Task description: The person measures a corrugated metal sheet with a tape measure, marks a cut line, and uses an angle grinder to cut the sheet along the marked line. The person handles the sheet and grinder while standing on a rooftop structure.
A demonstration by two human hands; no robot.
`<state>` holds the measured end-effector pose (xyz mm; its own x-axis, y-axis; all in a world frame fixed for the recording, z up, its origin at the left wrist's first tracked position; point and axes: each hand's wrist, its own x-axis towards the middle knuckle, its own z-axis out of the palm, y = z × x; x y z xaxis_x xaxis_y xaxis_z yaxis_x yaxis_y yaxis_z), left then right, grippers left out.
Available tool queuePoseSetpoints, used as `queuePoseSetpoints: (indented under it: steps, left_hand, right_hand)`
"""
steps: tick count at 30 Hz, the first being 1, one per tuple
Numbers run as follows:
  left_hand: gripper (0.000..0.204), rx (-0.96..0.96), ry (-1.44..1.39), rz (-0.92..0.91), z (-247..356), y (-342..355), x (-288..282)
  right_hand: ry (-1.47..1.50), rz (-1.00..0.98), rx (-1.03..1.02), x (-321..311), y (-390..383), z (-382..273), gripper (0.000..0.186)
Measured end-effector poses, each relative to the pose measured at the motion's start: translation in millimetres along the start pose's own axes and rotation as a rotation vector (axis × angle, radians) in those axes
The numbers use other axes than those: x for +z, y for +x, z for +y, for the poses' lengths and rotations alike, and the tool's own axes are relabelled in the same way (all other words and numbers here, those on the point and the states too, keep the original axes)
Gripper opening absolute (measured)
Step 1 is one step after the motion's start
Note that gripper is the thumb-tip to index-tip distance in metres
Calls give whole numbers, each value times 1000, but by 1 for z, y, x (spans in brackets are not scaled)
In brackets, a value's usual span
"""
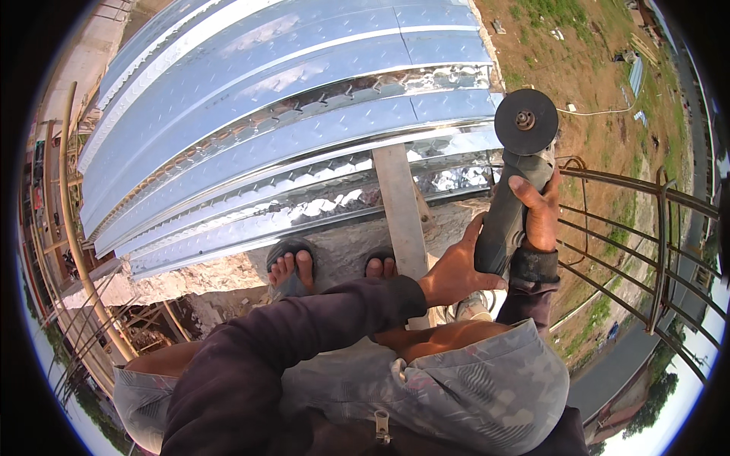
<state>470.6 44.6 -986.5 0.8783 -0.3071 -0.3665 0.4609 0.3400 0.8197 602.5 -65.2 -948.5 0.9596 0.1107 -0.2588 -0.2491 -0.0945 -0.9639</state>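
An angle grinder with a dark body is held up on the right, its black cutting disc at the far end. My right hand is wrapped round the body just below the disc, thumb on top. Lower down, my left hand is closed on the rear part of the body, with its fingers partly hidden. Beyond them lie shiny corrugated metal sheets; the disc appears beside their right edge. I cannot tell whether the disc is spinning or touching the metal.
A grey plank runs from the sheets toward me, right of my sandalled feet. Reinforcing bars jut out at the right. A bamboo pole stands at the left. The building's edge drops to grassy ground.
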Motion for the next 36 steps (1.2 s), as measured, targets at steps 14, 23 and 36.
queuePoseSetpoints:
  steps: [14, 23, 36]
  left_hand:
    - [31, -3, 877, -147, 121, -7, -103]
    - [79, -333, -156, -227, -58, 17, 4]
    - [20, 371, 939, -337, 199, -24, -72]
  right_hand:
    - [307, -123, 176, -31, -21, 17, 68]
    - [318, -267, 352, -49, -44, 69, 64]
    - [-626, 93, 261, -64, -87, 103, 68]
